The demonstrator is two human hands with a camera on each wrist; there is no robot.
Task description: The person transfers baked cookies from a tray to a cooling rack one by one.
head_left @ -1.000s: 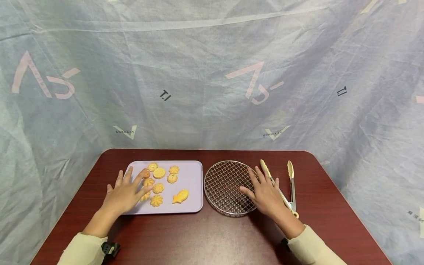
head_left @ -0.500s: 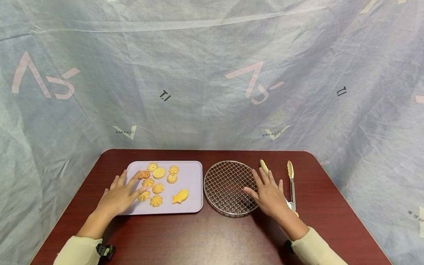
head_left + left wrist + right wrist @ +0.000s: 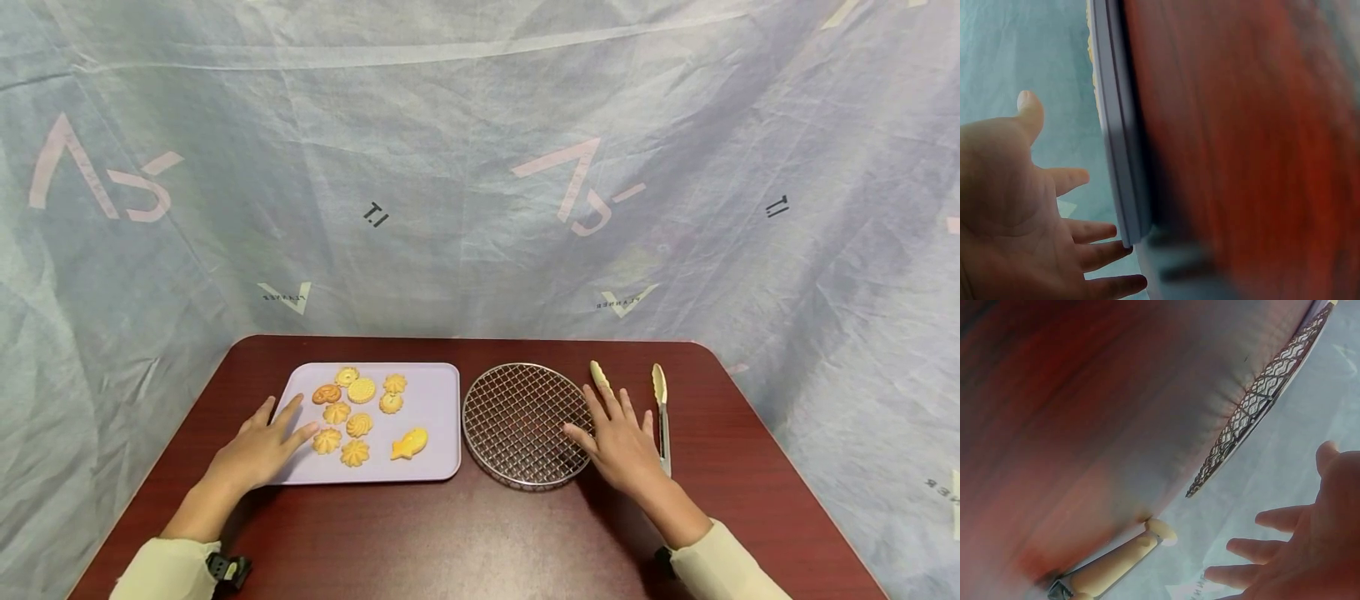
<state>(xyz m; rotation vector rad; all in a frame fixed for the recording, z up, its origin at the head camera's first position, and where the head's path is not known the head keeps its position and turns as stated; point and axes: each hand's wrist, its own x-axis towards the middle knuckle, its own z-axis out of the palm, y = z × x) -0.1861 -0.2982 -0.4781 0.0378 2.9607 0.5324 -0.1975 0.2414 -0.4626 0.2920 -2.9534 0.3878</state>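
My left hand (image 3: 258, 450) hovers with spread fingers over the left edge of a pale lilac tray (image 3: 438, 417), holding nothing. Several golden cookies lie on the tray, among them a fish-shaped one (image 3: 408, 444), a round one (image 3: 362, 390) and a darker pretzel-like one (image 3: 326, 394). To the right is a round wire cooling rack (image 3: 517, 425). My right hand (image 3: 622, 442), fingers spread and nothing in them, is above the table at the rack's right edge. It covers part of the spread metal tongs (image 3: 663, 425), whose tips are beige. The right wrist view shows the hand apart from the rack (image 3: 1254, 412).
Everything lies on a dark red-brown table (image 3: 420, 542) with rounded far corners. A grey printed cloth (image 3: 465, 167) hangs behind and along the sides. Each wrist carries a dark strap (image 3: 228, 570) by the pale sleeve (image 3: 165, 571).
The left hand has drawn left and slightly back, uncovering the pretzel-like cookie and others near it. The right hand has shifted right, away from the rack and further over the tongs.
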